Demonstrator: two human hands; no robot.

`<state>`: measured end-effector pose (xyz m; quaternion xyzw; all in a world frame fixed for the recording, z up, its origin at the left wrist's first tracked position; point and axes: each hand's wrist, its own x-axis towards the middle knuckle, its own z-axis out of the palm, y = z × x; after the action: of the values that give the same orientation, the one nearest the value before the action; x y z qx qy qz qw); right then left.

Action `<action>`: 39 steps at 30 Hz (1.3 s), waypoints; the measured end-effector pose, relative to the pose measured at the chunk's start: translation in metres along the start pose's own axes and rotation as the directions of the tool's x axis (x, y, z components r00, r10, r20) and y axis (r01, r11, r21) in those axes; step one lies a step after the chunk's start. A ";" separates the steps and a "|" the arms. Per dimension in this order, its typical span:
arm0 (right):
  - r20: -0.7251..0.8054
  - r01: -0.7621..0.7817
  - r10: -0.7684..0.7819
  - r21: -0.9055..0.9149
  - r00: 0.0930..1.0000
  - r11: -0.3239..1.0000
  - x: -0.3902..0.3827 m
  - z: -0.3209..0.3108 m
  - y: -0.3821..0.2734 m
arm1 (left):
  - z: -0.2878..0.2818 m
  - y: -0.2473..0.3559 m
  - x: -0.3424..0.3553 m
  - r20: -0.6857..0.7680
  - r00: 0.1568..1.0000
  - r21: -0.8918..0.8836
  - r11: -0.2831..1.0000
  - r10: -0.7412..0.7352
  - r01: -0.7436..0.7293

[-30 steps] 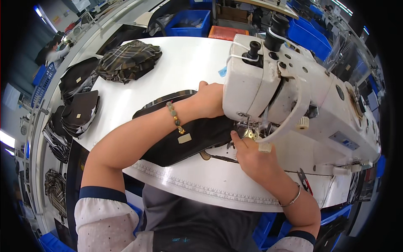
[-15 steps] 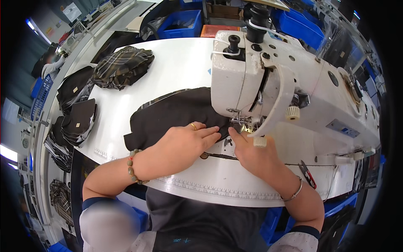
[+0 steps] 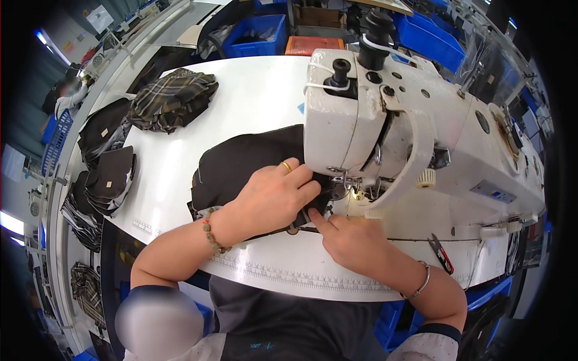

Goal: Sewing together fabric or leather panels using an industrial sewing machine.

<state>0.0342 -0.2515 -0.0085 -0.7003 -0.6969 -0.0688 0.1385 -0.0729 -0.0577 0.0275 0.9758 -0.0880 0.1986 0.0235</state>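
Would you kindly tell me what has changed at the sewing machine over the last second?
The left hand drew back from behind the machine head, toward the person, and now lies flat on the dark fabric piece, close to the needle. The fabric slid with it. The right hand stayed by the needle, fingertip at the fabric's edge. The sewing machine and plaid pile kept their places.

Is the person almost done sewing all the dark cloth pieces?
Probably not. A plaid folded bundle and stacks of dark cut pieces lie along the white table's left side; which are sewn, I cannot tell. In hand: the left hand presses a dark brown fabric piece flat, while the right hand guides it at the white sewing machine's needle.
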 end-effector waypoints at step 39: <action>-0.232 -0.106 0.116 0.055 0.966 0.993 0.002 -0.003 0.003 | -0.004 0.005 0.000 -0.049 0.990 -0.135 0.983 -0.136 0.128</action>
<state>0.0373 -0.2508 -0.0055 -0.7221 -0.6365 -0.1288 0.2383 -0.0752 -0.0627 0.0313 0.9697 -0.0353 0.2188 0.1033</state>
